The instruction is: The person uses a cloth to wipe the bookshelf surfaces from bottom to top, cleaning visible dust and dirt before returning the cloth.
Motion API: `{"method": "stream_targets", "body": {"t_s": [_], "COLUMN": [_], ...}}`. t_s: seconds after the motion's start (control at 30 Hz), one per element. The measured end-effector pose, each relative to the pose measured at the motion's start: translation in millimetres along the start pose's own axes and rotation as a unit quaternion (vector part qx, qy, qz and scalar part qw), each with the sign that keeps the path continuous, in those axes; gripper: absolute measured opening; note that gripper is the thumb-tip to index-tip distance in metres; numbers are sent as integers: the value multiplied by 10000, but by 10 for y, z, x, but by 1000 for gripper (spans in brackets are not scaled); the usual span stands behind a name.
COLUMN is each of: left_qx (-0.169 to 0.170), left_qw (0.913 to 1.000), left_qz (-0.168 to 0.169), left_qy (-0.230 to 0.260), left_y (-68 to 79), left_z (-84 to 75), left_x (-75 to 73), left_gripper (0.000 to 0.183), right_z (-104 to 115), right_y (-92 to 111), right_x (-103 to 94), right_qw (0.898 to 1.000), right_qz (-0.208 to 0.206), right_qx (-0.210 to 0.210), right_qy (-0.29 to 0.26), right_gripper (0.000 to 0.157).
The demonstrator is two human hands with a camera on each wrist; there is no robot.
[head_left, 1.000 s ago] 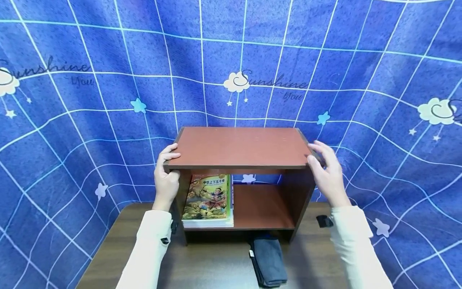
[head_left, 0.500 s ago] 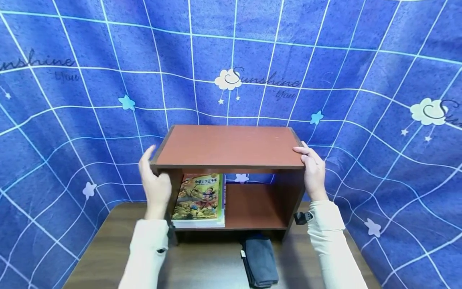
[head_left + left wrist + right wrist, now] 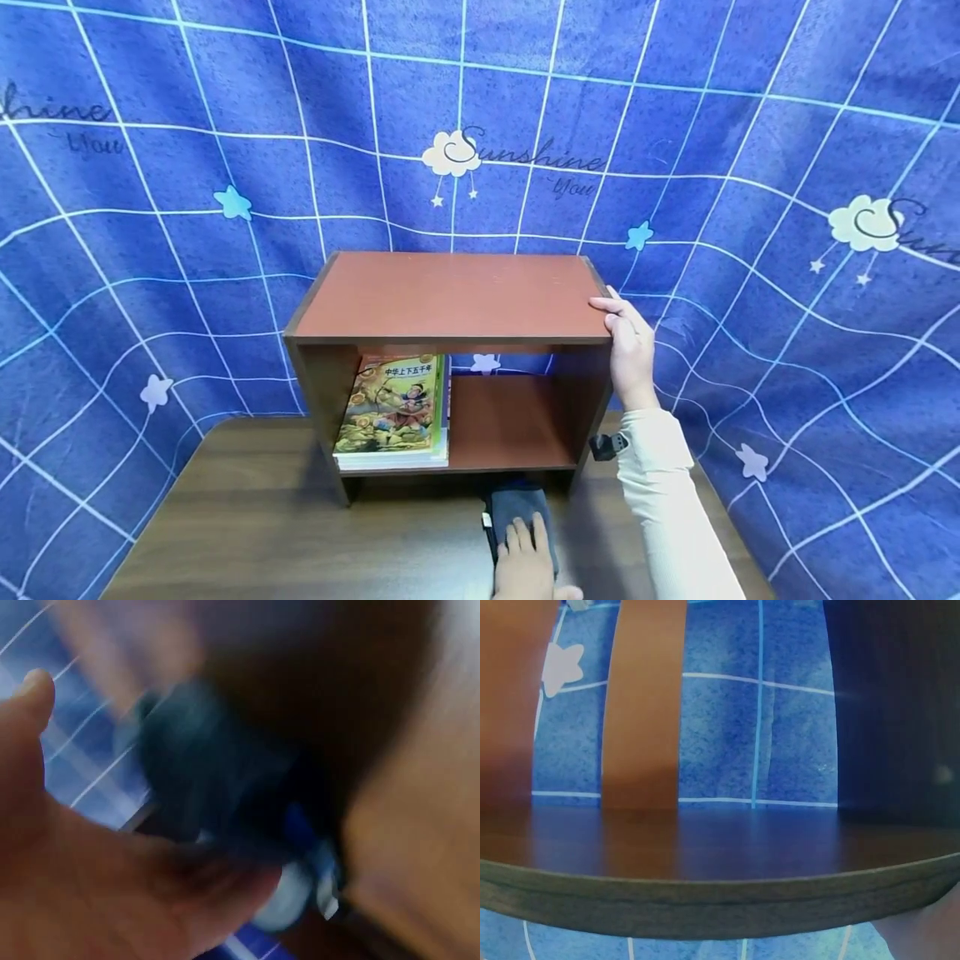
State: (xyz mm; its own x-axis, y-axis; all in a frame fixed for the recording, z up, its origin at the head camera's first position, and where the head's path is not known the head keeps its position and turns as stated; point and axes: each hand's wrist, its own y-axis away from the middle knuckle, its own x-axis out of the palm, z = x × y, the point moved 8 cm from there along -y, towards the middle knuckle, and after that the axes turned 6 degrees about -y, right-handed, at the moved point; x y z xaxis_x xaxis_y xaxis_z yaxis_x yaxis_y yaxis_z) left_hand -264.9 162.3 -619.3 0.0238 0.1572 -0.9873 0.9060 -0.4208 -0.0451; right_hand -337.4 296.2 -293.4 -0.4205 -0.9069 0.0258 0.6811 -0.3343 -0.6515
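A small brown shelf [image 3: 450, 296] with a reddish top stands on the wooden table. My right hand [image 3: 632, 354] grips the upper right edge, fingers over the top board. In the right wrist view, part of that hand [image 3: 926, 934] shows beside the shelf's side board [image 3: 705, 904]. My left hand [image 3: 523, 573] lies over a folded dark grey cloth [image 3: 517, 502] in front of the shelf, its fingers stretched out and spread. The left wrist view is blurred; the left hand [image 3: 112, 877] has its thumb apart from the fingers beside the dark cloth [image 3: 217, 765], which bears a white tag.
Books [image 3: 393, 404] with an illustrated cover on top lie in the shelf's left half; the inner board [image 3: 510, 421] shows bare to their right. A blue gridded curtain [image 3: 525, 117] hangs behind the wooden table [image 3: 225, 508].
My left hand has left the shelf's upper left edge and come down onto the dark cloth. My right hand has closed in on the right edge. The shelf appears further left in view.
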Motion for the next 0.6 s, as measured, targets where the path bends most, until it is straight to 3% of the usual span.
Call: {"method": "stream_targets", "body": {"t_s": [0.07,0.1,0.27,0.43,0.53,0.6], "left_qx": [-360,-471,-788,-865,-883,-940], "left_qw": [9991,9985,9886,9707,9657,9645], "left_qz": [93,-37,-1211,-2227,-2440,-2437], "left_qy": [-196,-291,-425,-243,-103,397], "left_y": [-43,-71,-177,-287,-408,-511], "left_z": [39,65,261,414,478,542], "left_x": [193,239,187,11,-44,-45], "left_gripper": [119,123,123,93,69,49], "right_z": [6,11,17,18,-9,-67], "right_y": [-4,-4,4,7,-7,-21], "right_x": [11,16,54,37,11,-3], "right_qw": [10000,10000,9999,9998,9996,9995], "right_qz": [-27,-45,-39,-128,-175,-168], "right_qx": [10,-2,40,114,99,70], "right_qy": [-50,-63,-127,-123,-185,-251], "right_gripper": [33,32,32,32,32,32]}}
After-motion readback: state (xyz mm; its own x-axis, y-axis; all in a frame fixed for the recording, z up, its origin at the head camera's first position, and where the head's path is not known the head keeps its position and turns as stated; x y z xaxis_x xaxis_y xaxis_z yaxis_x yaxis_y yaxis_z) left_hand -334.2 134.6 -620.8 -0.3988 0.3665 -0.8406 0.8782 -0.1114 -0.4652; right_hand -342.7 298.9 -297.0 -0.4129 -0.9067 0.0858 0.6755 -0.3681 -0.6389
